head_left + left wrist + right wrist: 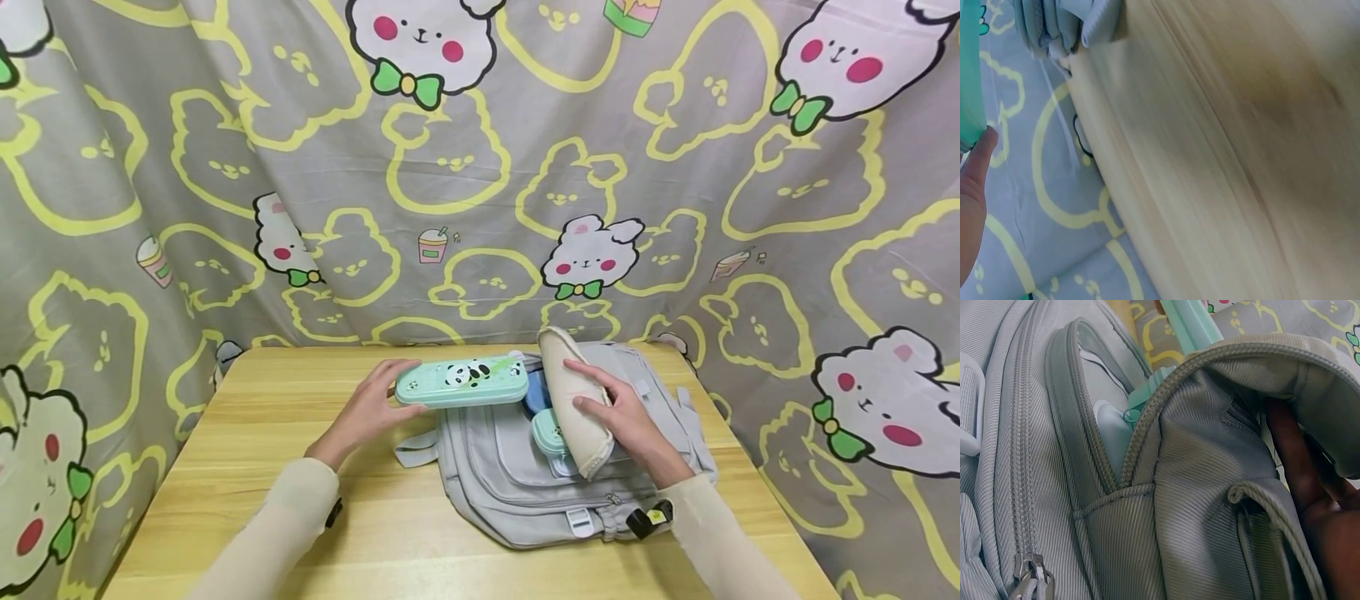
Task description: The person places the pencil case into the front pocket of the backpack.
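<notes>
My left hand (369, 410) grips one end of a mint-green pencil case (431, 388) printed with pandas, holding it above the left part of a grey backpack (480, 475). The left wrist view catches only a strip of that case (969, 75) and part of the hand (974, 194). My right hand (628, 418) holds the beige-lined flap (568, 398) of the backpack's front pocket, pulled up and folded back. Inside the pocket mouth are a small mint case (546, 432) and something blue (536, 392). In the right wrist view, shadowed fingers (1294, 453) are under the flap.
The backpack lies on a wooden table (300, 467), a strap (417, 450) sticking out to its left. A white buckle (580, 522) is at its near edge. Patterned curtain (465, 183) hangs behind the table and at both sides.
</notes>
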Available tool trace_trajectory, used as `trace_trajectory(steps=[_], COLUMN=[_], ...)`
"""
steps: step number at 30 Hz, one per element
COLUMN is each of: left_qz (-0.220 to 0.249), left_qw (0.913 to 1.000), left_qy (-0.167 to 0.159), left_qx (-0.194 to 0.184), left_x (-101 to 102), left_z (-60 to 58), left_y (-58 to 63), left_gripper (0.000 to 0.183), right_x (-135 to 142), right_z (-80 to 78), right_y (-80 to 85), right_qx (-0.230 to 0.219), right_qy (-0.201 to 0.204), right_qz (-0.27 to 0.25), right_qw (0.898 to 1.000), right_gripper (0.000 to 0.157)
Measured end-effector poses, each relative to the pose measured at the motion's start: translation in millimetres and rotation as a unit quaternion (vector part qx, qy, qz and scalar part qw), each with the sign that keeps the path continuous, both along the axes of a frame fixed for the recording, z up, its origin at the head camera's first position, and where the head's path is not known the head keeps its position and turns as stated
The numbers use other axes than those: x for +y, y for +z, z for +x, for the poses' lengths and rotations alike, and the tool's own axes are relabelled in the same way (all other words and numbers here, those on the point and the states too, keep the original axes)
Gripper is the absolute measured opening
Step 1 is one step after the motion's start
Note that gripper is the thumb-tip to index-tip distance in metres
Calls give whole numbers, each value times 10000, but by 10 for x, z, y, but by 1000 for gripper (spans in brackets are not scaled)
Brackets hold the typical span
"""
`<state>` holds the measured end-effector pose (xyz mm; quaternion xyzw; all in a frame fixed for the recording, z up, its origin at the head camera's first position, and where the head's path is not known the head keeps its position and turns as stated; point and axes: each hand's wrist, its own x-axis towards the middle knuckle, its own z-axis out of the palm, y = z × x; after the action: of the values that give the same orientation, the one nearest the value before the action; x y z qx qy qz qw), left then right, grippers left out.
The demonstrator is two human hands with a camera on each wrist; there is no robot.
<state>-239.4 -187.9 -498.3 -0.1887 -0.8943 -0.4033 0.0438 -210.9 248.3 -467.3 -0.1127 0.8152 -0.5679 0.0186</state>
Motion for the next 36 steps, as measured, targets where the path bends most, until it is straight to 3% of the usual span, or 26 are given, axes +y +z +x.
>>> trace_trajectory(steps=[14, 30, 36], left_qz=[40, 154, 137], left_qw=[9998, 9993, 9994], left_qy=[-217, -201, -228], left_qx=[31, -280, -213], left_x=[270, 448, 512], left_z=[-93, -121, -126], left_y=[22, -58, -100], left_gripper=[84, 84, 83], right_x=[8, -7, -19], right_z=[14, 0, -14], right_y=[4, 45, 61], right_qx=[-77, 8, -23], right_qy=[15, 84, 146], right_qz=[-96, -127, -211], right_qw=[9999, 9999, 9997], right_gripper=[60, 60, 61])
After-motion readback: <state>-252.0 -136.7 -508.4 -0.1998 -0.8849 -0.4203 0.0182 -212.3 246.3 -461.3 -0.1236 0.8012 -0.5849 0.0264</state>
